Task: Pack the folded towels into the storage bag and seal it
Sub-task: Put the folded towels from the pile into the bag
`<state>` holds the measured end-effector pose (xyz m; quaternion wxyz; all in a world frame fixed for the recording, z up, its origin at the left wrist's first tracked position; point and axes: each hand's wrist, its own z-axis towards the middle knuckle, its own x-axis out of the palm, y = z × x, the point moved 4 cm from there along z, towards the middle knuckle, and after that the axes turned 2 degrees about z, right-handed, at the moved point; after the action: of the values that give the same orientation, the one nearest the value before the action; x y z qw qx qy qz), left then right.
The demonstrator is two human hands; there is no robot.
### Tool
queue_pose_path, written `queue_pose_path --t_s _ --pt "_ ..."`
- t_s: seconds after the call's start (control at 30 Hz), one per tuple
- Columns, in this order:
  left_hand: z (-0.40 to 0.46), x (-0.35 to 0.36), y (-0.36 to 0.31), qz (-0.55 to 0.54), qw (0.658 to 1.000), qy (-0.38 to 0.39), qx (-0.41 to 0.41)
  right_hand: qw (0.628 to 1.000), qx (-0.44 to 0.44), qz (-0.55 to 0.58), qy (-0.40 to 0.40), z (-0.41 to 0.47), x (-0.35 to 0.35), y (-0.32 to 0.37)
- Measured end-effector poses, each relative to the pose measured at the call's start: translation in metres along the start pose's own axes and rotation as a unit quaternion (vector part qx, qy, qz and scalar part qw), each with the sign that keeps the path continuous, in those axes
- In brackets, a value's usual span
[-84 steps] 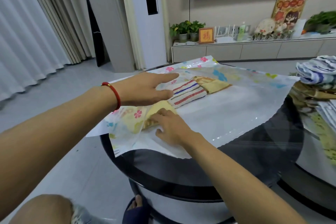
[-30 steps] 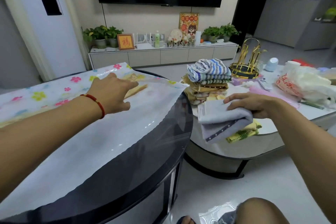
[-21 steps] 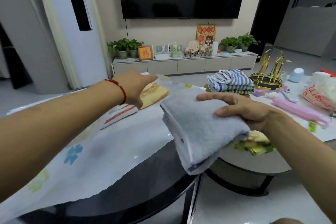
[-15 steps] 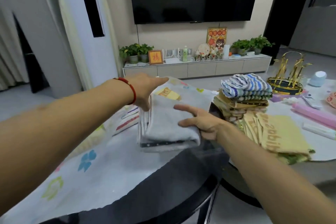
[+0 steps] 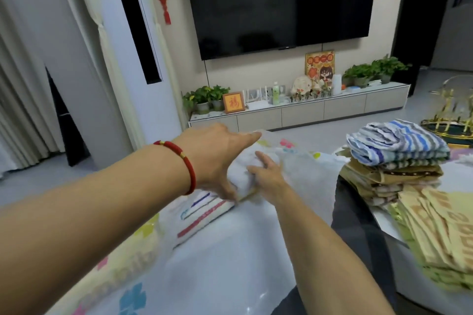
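Hands (image 5: 220, 161) — grey towel (image 5: 242, 171) — bag (image 5: 230, 250)

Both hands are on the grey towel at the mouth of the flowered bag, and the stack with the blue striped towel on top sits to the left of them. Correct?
Not quite. In the head view the stack, topped by the blue striped towel, sits to the right of the hands. The rest holds: left hand and right hand are on the grey towel at the flowered bag.

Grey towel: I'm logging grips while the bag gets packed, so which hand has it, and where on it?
Both hands are on the grey towel: right hand pressing its near side, left hand at its left edge. Blur hides whether either grips.
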<state>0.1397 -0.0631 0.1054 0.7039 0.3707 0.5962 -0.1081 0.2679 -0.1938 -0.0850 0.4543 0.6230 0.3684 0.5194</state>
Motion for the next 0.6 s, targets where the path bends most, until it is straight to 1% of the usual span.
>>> queue_pose_path --t_s 0.03,0.1,0.17,0.23,0.3,0.33,0.37,0.4,0.43,0.5,0.53,0.6 --pt "0.001 0.0 0.0 -0.006 1.0 0.0 0.002 1.0 0.018 0.009 -0.016 0.001 0.002 -0.011" --pt "0.0 0.002 -0.001 -0.009 1.0 0.0 0.011 0.999 0.031 0.007 -0.011 0.004 0.005 -0.025" --pt "0.001 0.004 -0.001 -0.021 1.0 0.002 0.016 1.0 0.001 0.016 -0.012 0.009 0.007 -0.024" --pt "0.004 0.004 0.001 -0.035 0.999 0.003 0.014 0.995 -0.044 0.089 0.002 0.017 0.015 -0.011" --pt "0.008 0.005 0.005 -0.036 0.999 0.006 0.009 0.976 -0.045 0.209 0.032 0.023 0.027 -0.002" --pt "0.009 0.005 0.006 -0.033 0.999 0.006 0.005 0.969 -0.038 0.24 0.039 0.023 0.031 -0.002" --pt "0.009 0.005 0.007 -0.028 1.0 0.006 0.003 0.974 -0.029 0.222 0.034 0.022 0.031 -0.005" --pt "0.009 0.006 0.007 -0.023 1.0 0.004 0.002 0.985 -0.017 0.173 0.022 0.019 0.028 -0.012" --pt "0.009 0.006 0.006 -0.016 1.0 0.005 0.003 0.995 -0.005 0.1 0.01 0.018 0.023 -0.021" --pt "0.009 0.008 0.003 0.0 1.0 0.009 0.003 0.999 0.023 -0.025 0.009 0.019 0.013 -0.037" --pt "0.01 0.01 0.002 0.004 1.0 0.01 0.003 0.998 0.034 -0.053 0.008 0.021 0.01 -0.039" --pt "0.012 0.011 0.002 -0.002 1.0 0.013 -0.001 0.997 0.045 -0.06 -0.006 0.023 0.006 -0.036"
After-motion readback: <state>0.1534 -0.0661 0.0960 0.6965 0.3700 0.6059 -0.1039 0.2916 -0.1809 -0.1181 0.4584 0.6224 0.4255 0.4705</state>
